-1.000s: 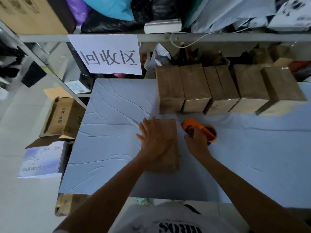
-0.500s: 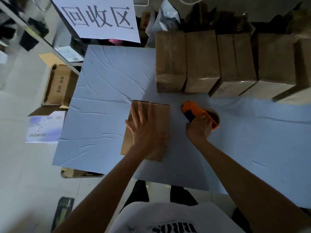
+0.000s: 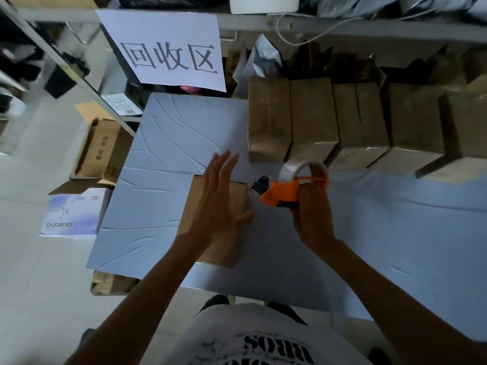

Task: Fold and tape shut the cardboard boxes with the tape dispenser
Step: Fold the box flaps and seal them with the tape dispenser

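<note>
Half a second ago my right hand [image 3: 312, 214] was closing on the tape dispenser [image 3: 282, 192] as it lay on the table [image 3: 171, 143]. Now the dispenser is up off the cloth, my fingers wrapped round its handle, and its dark nose sits just beside the far right corner of the box [image 3: 237, 194]. My left hand [image 3: 220, 206], apart from the right, lies flat on the lid as before, fingers straight, pressing the flaps down. The box sits near the table's middle, so I judge the folding done and the first strip about to go on. A row of closed boxes [image 3: 313, 114] stands along the far edge, close behind the roll, leaving little room to start the pull there. A paper sign [image 3: 168, 54] hangs above, and an open carton [image 3: 102, 151] sits on the floor to the left.
</note>
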### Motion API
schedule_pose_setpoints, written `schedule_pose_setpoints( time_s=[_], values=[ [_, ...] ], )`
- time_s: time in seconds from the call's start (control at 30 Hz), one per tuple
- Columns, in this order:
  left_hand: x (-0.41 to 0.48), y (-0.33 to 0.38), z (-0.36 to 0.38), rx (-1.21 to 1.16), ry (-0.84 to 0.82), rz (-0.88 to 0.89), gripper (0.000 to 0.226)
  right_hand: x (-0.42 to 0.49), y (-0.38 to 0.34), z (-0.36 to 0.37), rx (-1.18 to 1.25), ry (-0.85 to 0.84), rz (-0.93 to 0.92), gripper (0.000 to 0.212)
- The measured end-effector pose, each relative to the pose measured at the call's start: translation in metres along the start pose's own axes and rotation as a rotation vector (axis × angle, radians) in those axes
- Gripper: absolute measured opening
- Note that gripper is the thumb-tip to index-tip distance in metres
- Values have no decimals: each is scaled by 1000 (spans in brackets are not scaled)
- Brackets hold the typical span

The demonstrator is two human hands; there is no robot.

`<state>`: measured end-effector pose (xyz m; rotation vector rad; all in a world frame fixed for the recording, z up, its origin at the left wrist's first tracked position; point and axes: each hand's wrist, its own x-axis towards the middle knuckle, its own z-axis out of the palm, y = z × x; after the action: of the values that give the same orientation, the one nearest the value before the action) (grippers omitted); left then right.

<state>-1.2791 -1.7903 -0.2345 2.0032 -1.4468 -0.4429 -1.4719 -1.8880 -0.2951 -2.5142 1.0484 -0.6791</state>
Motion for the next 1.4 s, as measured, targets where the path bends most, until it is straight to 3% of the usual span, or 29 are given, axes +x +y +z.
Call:
schedule_pose_setpoints(
  time_s=[0.07, 0.2, 0.37, 0.5, 0.57, 0.73, 0.8, 0.93, 1.03, 1.23, 1.4],
  values=[
    [-2, 14, -7, -1, -77, 115, 93, 5, -4, -4, -7, 14, -61, 49],
    [-10, 21, -17, 44, -163, 161, 56, 13, -14, -13, -12, 39, -81, 59],
    [-4, 24, -31, 41, -175, 191, 34, 15, -13, -18, 29, -48, -92, 41],
    [5, 17, -37, -16, -269, 195, 27, 16, -13, -20, 43, -109, -50, 52],
    [11, 11, -38, -98, -259, 115, 24, 17, -13, -24, 93, -94, -19, 54],
    [33, -6, -34, -218, -294, 0, 18, 20, -17, -29, 353, -337, 56, 50],
    [43, -10, -34, -179, -370, -112, 12, 20, -18, -29, 387, -358, 96, 55],
    [52, -11, -28, -113, -473, -301, 18, 24, -19, -31, 235, -292, 69, 62],
    [49, -8, -23, -252, -409, -341, 15, 29, -18, -33, 189, -240, 1, 56],
    [54, -4, -18, -448, -379, -698, 15, 40, -13, -38, 161, -231, -81, 54],
    [55, -5, -11, -415, -363, -680, 18, 48, -6, -37, 180, -266, -103, 52]
  ],
)
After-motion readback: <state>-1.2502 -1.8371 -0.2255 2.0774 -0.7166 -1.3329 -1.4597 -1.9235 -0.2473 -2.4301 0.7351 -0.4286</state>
